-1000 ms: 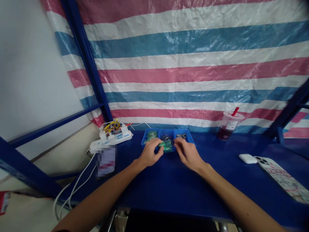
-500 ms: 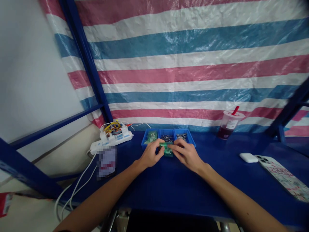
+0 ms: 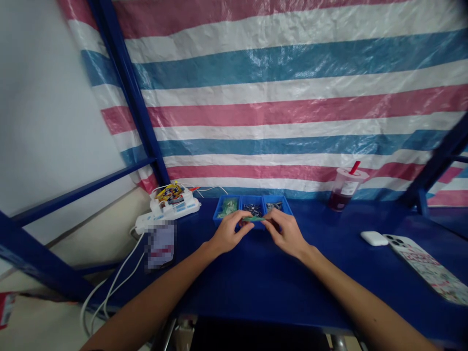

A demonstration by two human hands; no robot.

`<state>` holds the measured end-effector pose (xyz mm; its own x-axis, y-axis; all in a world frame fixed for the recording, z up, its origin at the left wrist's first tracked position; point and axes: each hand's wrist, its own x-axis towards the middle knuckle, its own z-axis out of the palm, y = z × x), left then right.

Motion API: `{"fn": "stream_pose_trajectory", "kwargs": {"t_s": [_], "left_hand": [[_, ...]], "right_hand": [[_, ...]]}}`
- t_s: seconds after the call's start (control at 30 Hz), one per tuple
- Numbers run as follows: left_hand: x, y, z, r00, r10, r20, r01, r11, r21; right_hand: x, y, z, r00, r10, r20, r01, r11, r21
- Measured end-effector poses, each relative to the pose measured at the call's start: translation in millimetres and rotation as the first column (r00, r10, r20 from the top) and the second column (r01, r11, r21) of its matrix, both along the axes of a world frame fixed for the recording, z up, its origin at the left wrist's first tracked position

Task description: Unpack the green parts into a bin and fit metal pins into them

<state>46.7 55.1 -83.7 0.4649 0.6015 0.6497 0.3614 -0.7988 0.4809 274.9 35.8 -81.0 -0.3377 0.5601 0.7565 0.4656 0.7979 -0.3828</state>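
A thin green board-like piece (image 3: 253, 219) is held nearly edge-on between my two hands, just in front of the blue parts trays. My left hand (image 3: 231, 231) pinches its left end between thumb and fingers. At its right end my right hand (image 3: 285, 233) has thumb and fingertips closed on it. Behind the hands, the left blue tray (image 3: 217, 217) holds green pieces (image 3: 228, 206). In the middle tray lie small dark metal parts (image 3: 252, 209), and the right tray contains more dark and silvery parts (image 3: 275, 205). The fingers partly cover the trays' front edges.
On the left of the blue table (image 3: 256, 287) lie a white power strip (image 3: 168, 215), cables and a blurred purple item (image 3: 161, 246). To the right are a drink cup with red straw (image 3: 344, 190), a white earbud case (image 3: 374, 238) and a phone (image 3: 427, 268).
The green piece has tilted from showing its broad face to nearly edge-on. My right fingers have shifted from over its face to its right end. Both hands stay in about the same place.
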Motion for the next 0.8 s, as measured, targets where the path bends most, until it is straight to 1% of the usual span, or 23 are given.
{"fn": "stream_pose_trajectory", "kwargs": {"t_s": [0.07,0.1,0.23,0.33,0.4,0.53,0.6,0.8], "left_hand": [[1.3,0.1,-1.2,0.997,0.077,0.019,-0.077,0.997,0.024],[1.5,0.1,-1.4,0.995,0.096,0.025,-0.097,0.995,0.029],[0.5,-1.0,0.6,0.991,0.132,0.038,-0.133,0.991,0.016],[-0.3,-1.4,3.1,0.982,0.182,0.054,-0.184,0.982,0.043],[-0.6,-0.5,3.9,0.978,0.198,0.064,-0.202,0.978,0.059],[-1.4,3.9,2.0,0.981,0.186,0.047,-0.187,0.982,0.027],[-1.8,6.0,0.4,0.983,0.181,0.033,-0.181,0.983,0.0],[-2.3,7.5,-1.9,0.992,0.127,-0.011,-0.128,0.986,-0.111]], "right_hand": [[-1.7,-1.1,0.1,1.0,0.003,0.009,-0.003,1.0,0.009],[-2.4,-1.7,0.2,1.0,0.002,0.011,-0.002,1.0,0.014],[-2.9,-3.5,1.4,1.0,0.0,0.008,-0.001,0.999,0.036],[-0.5,-3.4,2.1,1.0,0.004,0.005,-0.004,0.999,0.051],[1.3,-2.8,1.7,0.999,0.02,0.036,-0.022,0.998,0.059],[4.1,-0.9,-1.1,0.984,0.064,0.165,-0.073,0.996,0.052],[5.0,0.7,-2.9,0.978,0.065,0.2,-0.074,0.997,0.034],[5.1,5.7,-7.2,0.983,0.027,0.183,-0.037,0.998,0.053]]}}
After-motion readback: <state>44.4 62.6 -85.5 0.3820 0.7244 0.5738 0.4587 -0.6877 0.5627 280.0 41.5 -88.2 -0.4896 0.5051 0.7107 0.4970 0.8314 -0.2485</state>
